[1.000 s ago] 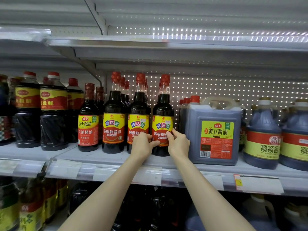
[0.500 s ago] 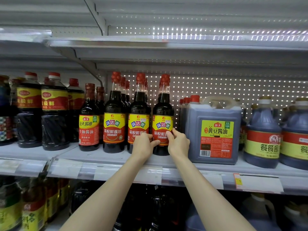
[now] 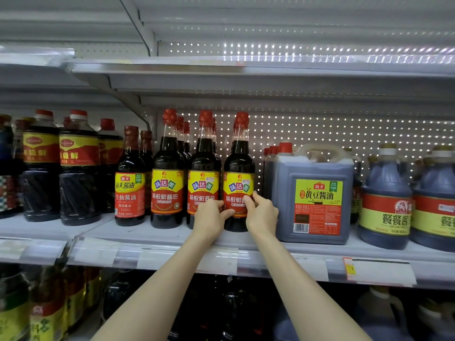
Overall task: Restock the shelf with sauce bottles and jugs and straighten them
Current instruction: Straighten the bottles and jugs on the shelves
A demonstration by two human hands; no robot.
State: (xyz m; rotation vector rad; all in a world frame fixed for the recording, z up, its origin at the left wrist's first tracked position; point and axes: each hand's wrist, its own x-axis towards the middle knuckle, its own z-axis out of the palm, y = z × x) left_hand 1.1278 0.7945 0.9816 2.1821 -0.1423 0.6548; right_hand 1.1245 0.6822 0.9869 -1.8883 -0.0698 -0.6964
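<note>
Bottle (image 3: pixel 238 166) under adjustment: third of the front-row red-capped soy sauce bottles, centre of frame, upright on the shelf (image 3: pixel 138 233) near its front edge, label facing out. Left hand (image 3: pixel 209 217) is curled against its lower left side, thumb laid across the label. The right hand (image 3: pixel 262 215) is curled round the lower right, thumb tip on the label. Both grip it low and hold nothing else. Judgement: the step is squaring the label, and this row looks close to stocked. Risks: (1) The bottle is tall, narrow-based and held low, so a twist with any sideways push could rock it or tip the neck over. (2) The left knuckles sit just beside the neighbour bottle (image 3: pixel 203 168), and a leftward slide would nudge it and skew its label. (3) The right hand lies between the bottle and the jug (image 3: pixel 312 193), close to both, leaving little room to draw the fingers out cleanly. (4) Pulling forward could carry the base over the shelf edge.
</note>
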